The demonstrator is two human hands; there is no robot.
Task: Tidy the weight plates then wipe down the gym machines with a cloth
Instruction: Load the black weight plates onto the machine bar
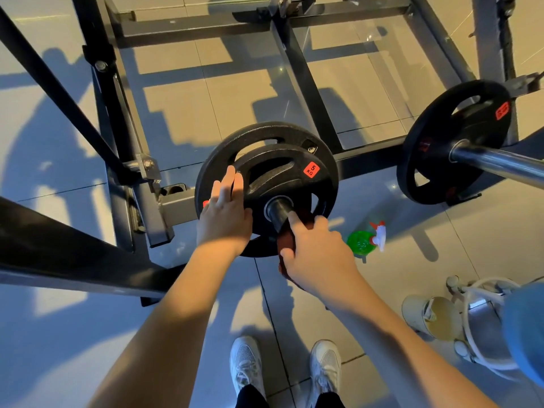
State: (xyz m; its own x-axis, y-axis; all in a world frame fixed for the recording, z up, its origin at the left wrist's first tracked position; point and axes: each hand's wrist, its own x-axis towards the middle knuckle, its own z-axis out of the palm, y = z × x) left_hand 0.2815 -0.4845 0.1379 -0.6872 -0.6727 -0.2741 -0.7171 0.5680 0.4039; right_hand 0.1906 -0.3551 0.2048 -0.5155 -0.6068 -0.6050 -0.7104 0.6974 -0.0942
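A small black weight plate (282,178) with a red 5 KG label sits on a black storage peg (278,212), in front of a larger black plate (259,135). My left hand (225,212) lies flat with spread fingers against the left edge of both plates. My right hand (316,251) grips a dark red cloth (290,235) below the peg, its index finger touching the peg. A third black plate (450,142) hangs on a chrome bar (497,163) at the right.
The black machine frame (306,81) spreads over the tiled floor behind the plates, with slanted beams (59,92) at the left. A green spray bottle (366,240) lies on the floor right of my right hand. A white stand (459,319) is at lower right. My white shoes (245,366) are below.
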